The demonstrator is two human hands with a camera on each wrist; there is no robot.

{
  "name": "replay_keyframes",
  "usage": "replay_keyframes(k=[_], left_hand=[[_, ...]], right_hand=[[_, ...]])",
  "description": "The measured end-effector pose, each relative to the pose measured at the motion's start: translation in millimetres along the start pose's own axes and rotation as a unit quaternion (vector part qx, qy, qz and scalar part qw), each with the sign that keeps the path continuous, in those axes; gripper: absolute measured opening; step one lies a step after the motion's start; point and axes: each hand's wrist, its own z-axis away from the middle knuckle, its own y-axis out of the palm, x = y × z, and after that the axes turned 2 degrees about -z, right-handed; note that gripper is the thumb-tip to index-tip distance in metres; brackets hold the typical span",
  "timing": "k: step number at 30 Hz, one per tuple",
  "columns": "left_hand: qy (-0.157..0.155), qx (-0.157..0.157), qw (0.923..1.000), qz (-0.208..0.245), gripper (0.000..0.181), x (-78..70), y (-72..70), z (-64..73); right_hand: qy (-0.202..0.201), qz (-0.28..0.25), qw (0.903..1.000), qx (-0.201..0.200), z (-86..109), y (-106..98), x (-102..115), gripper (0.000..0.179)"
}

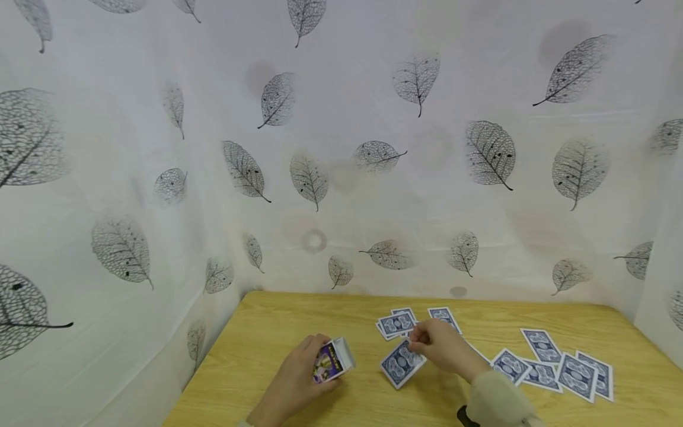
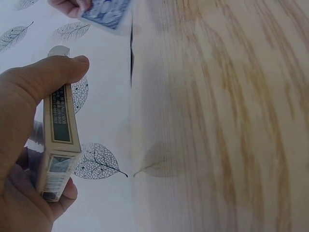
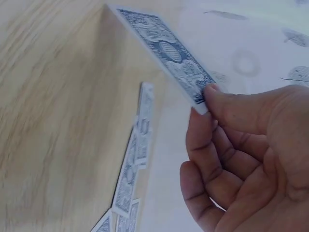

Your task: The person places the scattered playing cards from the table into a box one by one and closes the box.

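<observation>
My left hand (image 1: 295,379) grips a small playing-card box (image 1: 326,363) with a purple printed front, its pale end turned to the right. In the left wrist view the thumb lies along the narrow side of the box (image 2: 62,116) and the fingers wrap the other side. Between thumb and fingertips, my right hand (image 1: 445,349) pinches a playing card (image 1: 401,363) by one corner. The card's blue patterned back shows, and it slants above the table in the right wrist view. It is to the right of the box, apart from it.
Several face-down cards (image 1: 396,324) lie overlapping behind the right hand. Another spread of face-down cards (image 1: 577,375) covers part of the wooden table (image 1: 256,338) at the right. A white leaf-printed curtain (image 1: 341,225) hangs along the back and left edges.
</observation>
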Motion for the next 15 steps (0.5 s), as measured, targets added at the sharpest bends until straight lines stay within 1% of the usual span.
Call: replay_keyframes(k=[2, 3, 8, 15], left_hand=[[0.000, 0.001, 1.0000, 0.001, 0.065, -0.6, -0.5, 0.0], [0.000, 0.002, 1.0000, 0.002, 0.065, -0.9, -0.7, 0.2], [0.003, 0.004, 1.0000, 0.004, 0.065, -2.2, -0.7, 0.2], [0.005, 0.006, 0.9999, 0.007, 0.064, -3.5, 0.2, -0.2]], right_hand=[[-0.019, -0.003, 0.9998, -0.009, 1.2, -3, 2, 0.014], [-0.021, -0.011, 0.9997, -0.012, 2.0, -4, 4, 0.014], [-0.021, -0.030, 0.9986, -0.039, 5.5, -3, 17, 0.013], [-0.031, -0.071, 0.9951, -0.062, 7.5, 3, 36, 0.013]])
